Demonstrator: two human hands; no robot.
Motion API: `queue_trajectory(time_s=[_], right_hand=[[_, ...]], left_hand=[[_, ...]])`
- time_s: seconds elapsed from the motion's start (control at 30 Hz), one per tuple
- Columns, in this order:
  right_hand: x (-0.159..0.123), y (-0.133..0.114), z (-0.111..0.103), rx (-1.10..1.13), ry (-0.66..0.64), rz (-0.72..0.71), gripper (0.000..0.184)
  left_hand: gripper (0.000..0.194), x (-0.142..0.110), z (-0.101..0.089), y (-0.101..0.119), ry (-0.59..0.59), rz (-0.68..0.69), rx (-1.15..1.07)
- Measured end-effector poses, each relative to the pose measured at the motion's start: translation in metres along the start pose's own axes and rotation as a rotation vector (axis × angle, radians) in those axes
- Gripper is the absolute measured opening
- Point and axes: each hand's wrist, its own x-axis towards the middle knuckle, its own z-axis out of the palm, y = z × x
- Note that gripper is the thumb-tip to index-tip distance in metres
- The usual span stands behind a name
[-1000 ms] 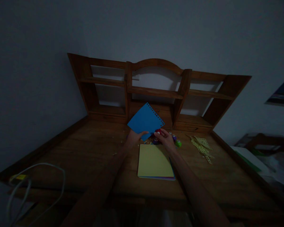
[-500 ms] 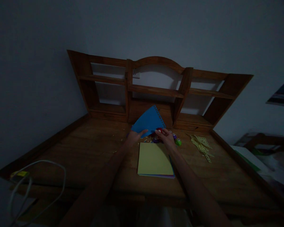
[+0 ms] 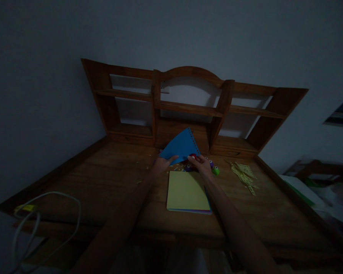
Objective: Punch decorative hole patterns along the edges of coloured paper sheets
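My left hand (image 3: pixel 161 164) pinches the lower left edge of a blue paper sheet (image 3: pixel 179 145), its thumb lying on top. A row of punched holes runs down the sheet's right edge. At the lower right corner of the sheet, my right hand (image 3: pixel 204 166) is closed around a small red paper punch (image 3: pixel 192 155), mostly covered by the fingers. Close by are a green punch (image 3: pixel 215 171) and a purple one (image 3: pixel 211 163), both with eye-like white spots. Just below the hands lies a stack of coloured paper (image 3: pixel 187 192), yellow on top.
Small paper bits (image 3: pixel 175 167) are scattered under and left of the blue sheet. Perforated yellow strips (image 3: pixel 244 176) lie to the right. A wooden shelf unit (image 3: pixel 188 109) stands at the desk's back. A white cable (image 3: pixel 60 195) loops over the front left corner.
Hardly anything differs. The view has shifted slightly, and the blue sheet's top corner sits a little further right. Both hands keep their holds.
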Motion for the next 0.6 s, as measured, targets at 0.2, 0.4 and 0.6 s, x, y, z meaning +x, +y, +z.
queue_trajectory(time_s=[0.2, 0.4, 0.6], right_hand=[[-0.0005, -0.0015, 0.0001, -0.016, -0.019, -0.013, 0.031], [-0.0021, -0.0024, 0.0010, -0.008, -0.022, -0.006, 0.031], [-0.0019, -0.0012, 0.0011, 0.006, -0.013, -0.003, 0.032]], left_hand=[[0.042, 0.0013, -0.0009, -0.0011, -0.012, -0.002, -0.034], [0.039, 0.0019, -0.0023, -0.0004, -0.051, 0.051, -0.006], [0.038, 0.0008, -0.0025, 0.0022, -0.030, 0.027, -0.031]])
